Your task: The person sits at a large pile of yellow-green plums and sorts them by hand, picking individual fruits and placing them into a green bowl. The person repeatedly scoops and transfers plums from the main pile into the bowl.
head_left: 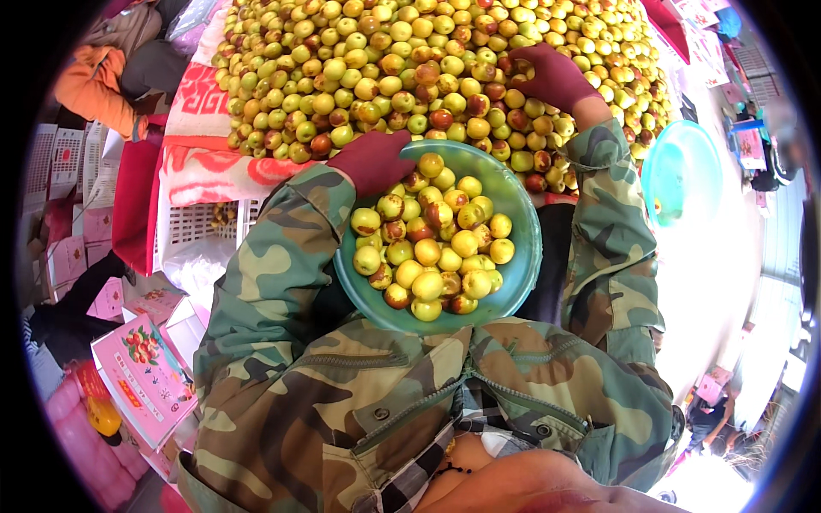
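Note:
A teal plastic basin (523, 248) rests on my lap, part filled with green, yellow and red-brown jujubes (428, 252). My left hand (374, 162), in a maroon glove, is closed on the basin's far left rim; some of its fingertips are hidden. Beyond the basin spreads a large heap of jujubes (368, 68). Over the right part of that heap is my right hand (556, 79), also gloved in maroon. Its thumb and fingers are curved and apart, with loose jujubes at the gap between them.
A red-and-white patterned blanket (201, 175) lies under the heap's left edge, above a white plastic crate (192, 227). Another turquoise basin (682, 171) stands at the right. Pink cartons (145, 376) lie at the left. An orange sleeve (96, 85) belongs to a person at the far left.

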Demonstrator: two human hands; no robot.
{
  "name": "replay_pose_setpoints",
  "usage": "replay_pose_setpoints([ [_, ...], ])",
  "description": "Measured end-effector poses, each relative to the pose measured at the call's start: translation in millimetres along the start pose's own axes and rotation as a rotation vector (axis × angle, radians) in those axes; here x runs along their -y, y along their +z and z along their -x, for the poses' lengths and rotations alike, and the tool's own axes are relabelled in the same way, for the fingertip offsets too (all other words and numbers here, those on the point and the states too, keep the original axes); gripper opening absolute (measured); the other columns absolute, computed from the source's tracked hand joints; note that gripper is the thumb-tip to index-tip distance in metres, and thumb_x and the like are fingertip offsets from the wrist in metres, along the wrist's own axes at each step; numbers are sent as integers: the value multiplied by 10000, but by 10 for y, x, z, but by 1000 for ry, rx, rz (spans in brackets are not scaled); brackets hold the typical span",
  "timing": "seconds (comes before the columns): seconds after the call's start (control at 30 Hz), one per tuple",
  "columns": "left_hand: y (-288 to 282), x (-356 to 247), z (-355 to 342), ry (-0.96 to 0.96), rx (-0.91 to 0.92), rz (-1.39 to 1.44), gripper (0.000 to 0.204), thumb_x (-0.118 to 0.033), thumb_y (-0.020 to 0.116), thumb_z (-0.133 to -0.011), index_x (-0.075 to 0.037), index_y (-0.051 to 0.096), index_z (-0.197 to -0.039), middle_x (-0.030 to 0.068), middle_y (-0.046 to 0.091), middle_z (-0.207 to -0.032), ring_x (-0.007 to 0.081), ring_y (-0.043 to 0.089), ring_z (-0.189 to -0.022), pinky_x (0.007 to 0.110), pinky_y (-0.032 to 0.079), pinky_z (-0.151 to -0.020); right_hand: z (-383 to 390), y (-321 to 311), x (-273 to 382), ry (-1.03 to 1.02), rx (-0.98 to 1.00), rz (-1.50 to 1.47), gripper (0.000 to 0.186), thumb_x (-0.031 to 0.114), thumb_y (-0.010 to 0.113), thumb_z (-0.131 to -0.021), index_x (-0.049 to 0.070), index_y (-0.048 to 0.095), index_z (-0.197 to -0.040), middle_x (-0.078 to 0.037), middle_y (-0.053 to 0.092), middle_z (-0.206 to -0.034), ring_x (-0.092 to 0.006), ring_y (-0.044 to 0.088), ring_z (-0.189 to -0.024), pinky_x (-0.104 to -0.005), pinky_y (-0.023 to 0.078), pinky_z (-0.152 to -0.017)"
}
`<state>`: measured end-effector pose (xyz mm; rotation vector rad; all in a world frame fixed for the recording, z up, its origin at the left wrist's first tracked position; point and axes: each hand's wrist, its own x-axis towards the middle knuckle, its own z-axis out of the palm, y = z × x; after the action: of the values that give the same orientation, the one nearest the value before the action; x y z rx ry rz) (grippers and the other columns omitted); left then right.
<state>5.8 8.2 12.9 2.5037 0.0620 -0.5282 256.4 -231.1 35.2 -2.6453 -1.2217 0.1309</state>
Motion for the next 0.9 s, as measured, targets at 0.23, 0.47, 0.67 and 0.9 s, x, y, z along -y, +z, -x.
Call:
replay_pose_setpoints([
  [0.23,-7,-3,33,1,4,-5,419,-287,605,-873,-12,566,-1187,232,669,-1049,391,645,-995,453,498,-861,-98,201,-9,38,-229,135,443,321,748,-772,202,625,-1181,-83,610,-1198,-324,628,-1065,-426,529,-877],
  [0.47,-20,-14,32,-15,17,1,466,-306,595,-871,-10,555,-1229,241,663,-1057,402,636,-1011,464,490,-878,-123,213,48,27,-129,91,294,280,733,-811,163,605,-1049,-84,553,-1216,-348,613,-1050,-450,514,-863],
  [0.67,-16,-3,59,-1,11,4,399,-320,571,-885,-30,569,-1159,224,675,-980,394,649,-959,477,491,-853,-153,202,-60,128,-310,-67,178,201,682,-789,132,693,-952,-149,549,-1344,-366,639,-1032,-439,520,-884],
  [0.9,-20,-16,54,-19,17,8,336,-311,570,-893,-57,579,-1113,201,688,-937,385,661,-928,480,496,-841,-116,15,585,-212,-270,-473,182,86,611,-883,110,710,-1034,-66,686,-903,-169,651,-788,-296,518,-734],
])
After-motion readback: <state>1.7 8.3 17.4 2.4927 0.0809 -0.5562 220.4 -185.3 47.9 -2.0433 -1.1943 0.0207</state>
